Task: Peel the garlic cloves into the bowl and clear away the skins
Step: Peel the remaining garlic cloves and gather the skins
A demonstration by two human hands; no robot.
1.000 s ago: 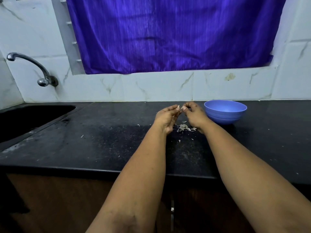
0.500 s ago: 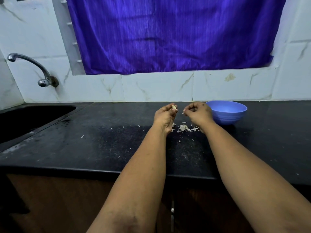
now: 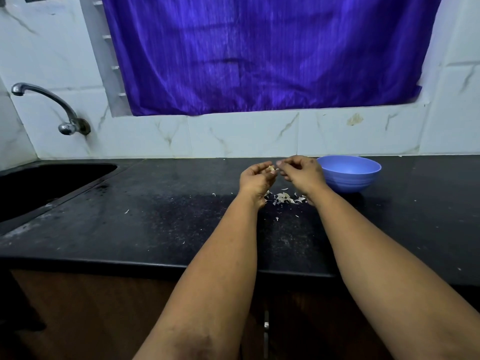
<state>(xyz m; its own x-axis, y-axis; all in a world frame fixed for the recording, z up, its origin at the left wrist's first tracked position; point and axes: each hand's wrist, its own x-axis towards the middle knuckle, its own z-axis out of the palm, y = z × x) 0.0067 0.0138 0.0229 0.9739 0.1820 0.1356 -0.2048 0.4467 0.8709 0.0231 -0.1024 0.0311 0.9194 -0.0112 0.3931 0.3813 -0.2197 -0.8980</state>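
Both hands are up over the black tabletop [image 3: 130,224], held close together. The left hand [image 3: 255,179] has its fingers curled around a small pale garlic clove [image 3: 271,168], which pokes out at the fingertips. The right hand [image 3: 301,172] is curled too, fingertips right at the clove and pinching what looks like a bit of skin, though it's too small to be sure. Right under the hands there's a little pile of garlic skins [image 3: 283,197] on the tabletop, with a few stray flakes scattered around. The blue bowl [image 3: 349,175] sits just beside the right hand, on its far side; can't see what's inside. Sink [image 3: 46,185] and tap [image 3: 52,105] are off to the left, and a purple curtain [image 3: 259,53] hangs over the tiled wall.
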